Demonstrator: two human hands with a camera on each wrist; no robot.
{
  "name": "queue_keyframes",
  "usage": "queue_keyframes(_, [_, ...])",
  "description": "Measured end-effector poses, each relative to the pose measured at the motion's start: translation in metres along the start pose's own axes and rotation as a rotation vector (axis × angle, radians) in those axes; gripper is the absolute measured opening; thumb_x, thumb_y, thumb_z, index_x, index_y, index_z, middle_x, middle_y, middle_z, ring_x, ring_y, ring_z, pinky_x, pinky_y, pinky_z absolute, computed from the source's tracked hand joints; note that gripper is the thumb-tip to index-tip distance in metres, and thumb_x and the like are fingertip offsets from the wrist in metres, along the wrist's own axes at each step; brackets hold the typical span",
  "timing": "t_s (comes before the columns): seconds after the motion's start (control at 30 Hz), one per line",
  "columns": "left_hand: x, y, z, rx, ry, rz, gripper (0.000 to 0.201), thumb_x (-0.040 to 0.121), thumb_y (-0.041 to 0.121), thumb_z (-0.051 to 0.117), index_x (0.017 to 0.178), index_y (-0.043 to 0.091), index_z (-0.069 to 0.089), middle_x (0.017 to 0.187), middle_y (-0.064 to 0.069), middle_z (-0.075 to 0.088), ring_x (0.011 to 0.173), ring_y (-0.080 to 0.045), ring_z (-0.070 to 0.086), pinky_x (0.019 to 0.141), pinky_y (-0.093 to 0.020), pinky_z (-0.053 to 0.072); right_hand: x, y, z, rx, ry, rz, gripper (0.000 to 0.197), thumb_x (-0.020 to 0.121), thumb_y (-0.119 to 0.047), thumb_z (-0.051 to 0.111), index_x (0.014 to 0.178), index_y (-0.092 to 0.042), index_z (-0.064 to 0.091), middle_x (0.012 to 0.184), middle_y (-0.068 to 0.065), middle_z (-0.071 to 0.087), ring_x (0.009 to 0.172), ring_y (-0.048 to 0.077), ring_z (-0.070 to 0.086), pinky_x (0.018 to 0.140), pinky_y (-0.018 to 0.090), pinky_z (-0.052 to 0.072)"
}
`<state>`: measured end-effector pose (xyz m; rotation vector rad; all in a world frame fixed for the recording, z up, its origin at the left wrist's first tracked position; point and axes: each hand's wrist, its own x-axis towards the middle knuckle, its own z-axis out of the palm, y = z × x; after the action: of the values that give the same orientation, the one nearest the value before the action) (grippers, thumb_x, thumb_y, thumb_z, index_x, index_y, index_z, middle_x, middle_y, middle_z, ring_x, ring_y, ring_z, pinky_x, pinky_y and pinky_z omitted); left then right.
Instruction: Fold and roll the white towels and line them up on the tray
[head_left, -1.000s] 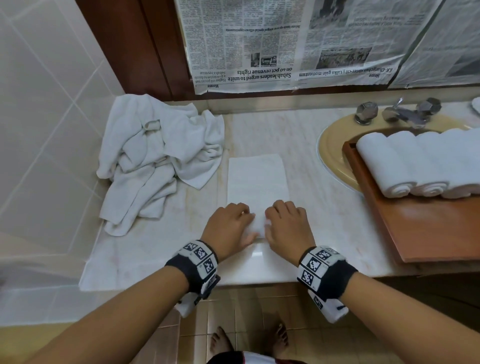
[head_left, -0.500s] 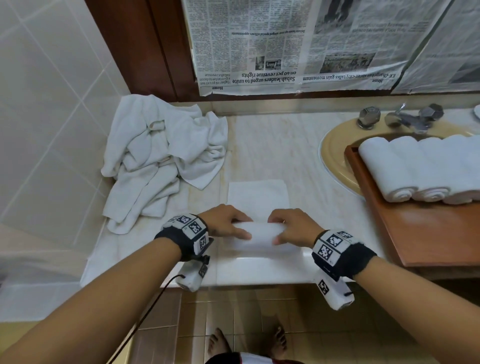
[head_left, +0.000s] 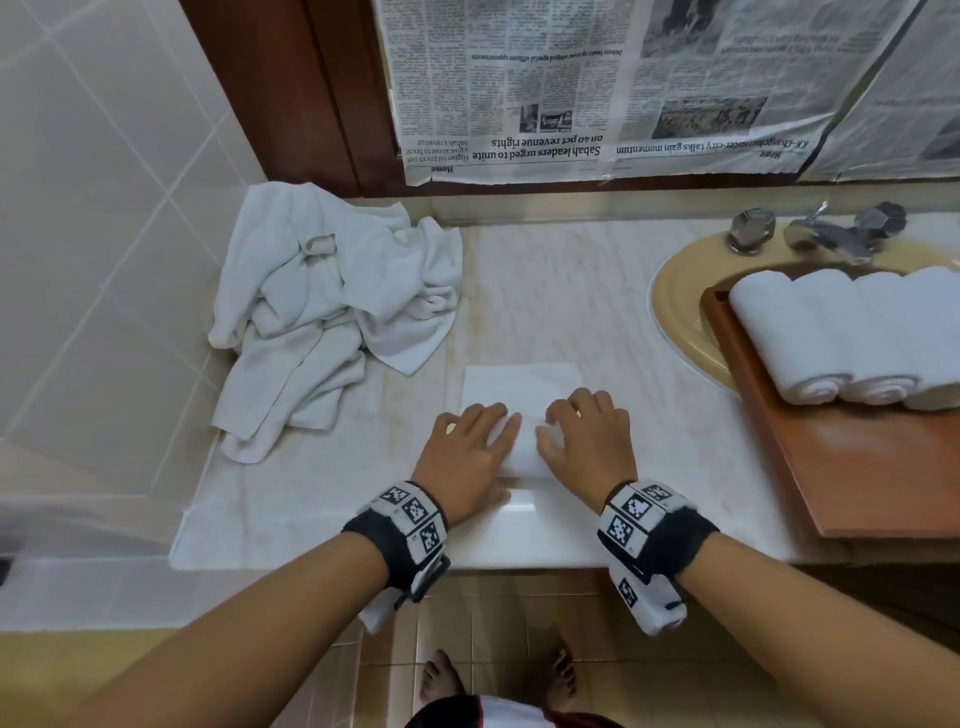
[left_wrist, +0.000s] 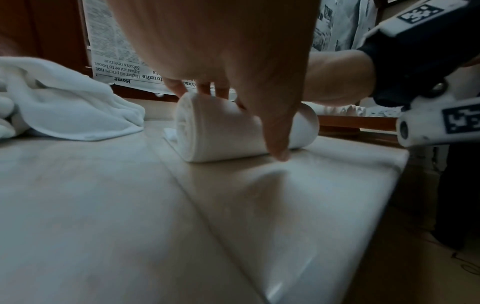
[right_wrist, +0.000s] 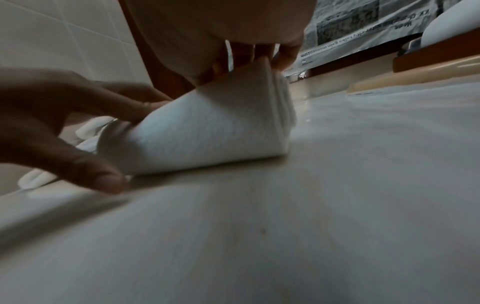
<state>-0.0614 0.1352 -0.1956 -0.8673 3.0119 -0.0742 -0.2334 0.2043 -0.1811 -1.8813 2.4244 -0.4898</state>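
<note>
A white towel lies folded in a strip on the marble counter (head_left: 571, 291). Its near end is wound into a roll (head_left: 525, 448), and the flat part (head_left: 522, 382) stretches away from me. My left hand (head_left: 488, 447) cups the roll's left half (left_wrist: 221, 131), fingers over the top and thumb down behind it. My right hand (head_left: 566, 441) curls over the right half (right_wrist: 207, 131). Three rolled white towels (head_left: 852, 332) lie side by side at the far end of the brown wooden tray (head_left: 857, 467).
A heap of loose white towels (head_left: 332, 312) fills the counter's left back corner by the tiled wall. The tray rests across the yellow sink (head_left: 680, 312), with the taps (head_left: 821, 234) behind. Newspaper (head_left: 597, 88) covers the wall above. The counter's front edge is just behind my wrists.
Both hands have pushed the roll away from me along the strip. The roll has grown thicker and the flat part beyond it has become much shorter.
</note>
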Motion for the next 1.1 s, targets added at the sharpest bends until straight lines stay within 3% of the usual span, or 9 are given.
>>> queue_keyframes(0.1, [0.01, -0.006, -0.005, -0.01, -0.004, -0.029, 0.089, 0.06, 0.065, 0.076, 0.129, 0.012, 0.059, 0.115, -0.011, 0.061, 0.102, -0.029, 0.06, 0.08, -0.043, 0.048, -0.008, 0.001, 0.003, -0.132, -0.2, -0.095, 0.065, 0.063, -0.059, 0.064, 0.114, -0.019, 0.057, 0.109, 0.003, 0.052, 0.1, 0.026, 0.048, 0.085, 0.045, 0.033])
queue_keyframes(0.17, [0.017, -0.008, -0.012, -0.074, -0.055, -0.034, 0.085, 0.074, 0.063, 0.066, 0.141, 0.014, 0.046, 0.124, -0.013, 0.054, 0.109, -0.031, 0.055, 0.09, -0.044, 0.04, -0.007, 0.003, 0.003, -0.207, -0.232, -0.126, 0.074, 0.057, -0.06, 0.072, 0.115, -0.017, 0.055, 0.108, 0.004, 0.053, 0.096, 0.026, 0.05, 0.082, 0.044, 0.033])
queue_keyframes(0.27, [0.025, -0.015, -0.021, -0.13, -0.171, -0.036, 0.077, 0.086, 0.055, 0.051, 0.151, 0.021, 0.028, 0.137, -0.01, 0.042, 0.118, -0.028, 0.047, 0.098, -0.038, 0.029, -0.006, 0.007, 0.002, -0.178, -0.217, -0.152, 0.072, 0.057, -0.056, 0.079, 0.109, -0.011, 0.057, 0.1, 0.005, 0.058, 0.086, 0.028, 0.055, 0.078, 0.044, 0.039])
queue_keyframes(0.5, [0.031, -0.035, -0.031, -0.583, -0.54, -0.066, 0.05, 0.097, 0.04, 0.051, 0.144, 0.026, 0.039, 0.141, -0.001, 0.048, 0.128, -0.021, 0.044, 0.101, -0.031, 0.031, 0.001, 0.01, -0.022, 0.208, -0.541, -0.018, 0.061, 0.082, -0.053, 0.067, 0.13, -0.019, 0.053, 0.128, 0.0, 0.056, 0.119, 0.022, 0.048, 0.097, 0.033, 0.036])
queue_keyframes(0.6, [0.038, -0.033, -0.032, -0.538, -0.428, -0.129, 0.041, 0.1, 0.04, 0.043, 0.139, 0.029, 0.046, 0.135, -0.005, 0.048, 0.125, -0.025, 0.044, 0.103, -0.039, 0.034, 0.022, 0.011, -0.022, 0.294, -0.618, 0.047, 0.047, 0.082, -0.046, 0.07, 0.116, -0.014, 0.064, 0.117, 0.006, 0.058, 0.114, 0.026, 0.051, 0.093, 0.036, 0.041])
queue_keyframes(0.7, [0.038, -0.022, -0.025, -0.361, -0.253, -0.246, 0.039, 0.104, 0.037, 0.028, 0.135, 0.027, 0.05, 0.13, -0.003, 0.049, 0.117, -0.027, 0.047, 0.096, -0.041, 0.038, 0.045, 0.01, -0.021, 0.079, -0.673, 0.093, 0.051, 0.086, -0.055, 0.06, 0.125, -0.022, 0.059, 0.126, 0.005, 0.048, 0.125, 0.026, 0.036, 0.1, 0.041, 0.032])
queue_keyframes(0.83, [0.045, -0.02, -0.006, -0.333, -0.125, -0.386, 0.038, 0.103, 0.033, 0.028, 0.123, 0.018, 0.057, 0.134, -0.005, 0.05, 0.118, -0.029, 0.047, 0.093, -0.04, 0.04, 0.047, -0.006, -0.018, -0.102, -0.447, 0.068, 0.042, 0.095, -0.05, 0.045, 0.127, -0.025, 0.054, 0.129, 0.001, 0.051, 0.122, 0.023, 0.039, 0.096, 0.041, 0.029])
queue_keyframes(1.0, [0.063, -0.029, -0.001, -0.32, -0.13, -0.386, 0.039, 0.103, 0.032, 0.026, 0.118, 0.016, 0.058, 0.119, -0.004, 0.057, 0.104, -0.03, 0.054, 0.084, -0.038, 0.04, 0.023, -0.007, -0.006, -0.316, -0.415, -0.153, 0.095, 0.067, -0.085, 0.05, 0.133, -0.018, 0.04, 0.126, 0.001, 0.047, 0.112, 0.024, 0.044, 0.093, 0.042, 0.031])
queue_keyframes(1.1, [0.073, -0.035, 0.001, -0.397, -0.163, -0.425, 0.039, 0.103, 0.033, 0.024, 0.118, 0.016, 0.057, 0.115, -0.003, 0.059, 0.105, -0.03, 0.054, 0.085, -0.04, 0.041, 0.044, -0.002, -0.005, -0.275, -0.456, -0.153, 0.09, 0.063, -0.081, 0.061, 0.129, -0.021, 0.046, 0.123, -0.002, 0.051, 0.109, 0.023, 0.047, 0.092, 0.039, 0.034])
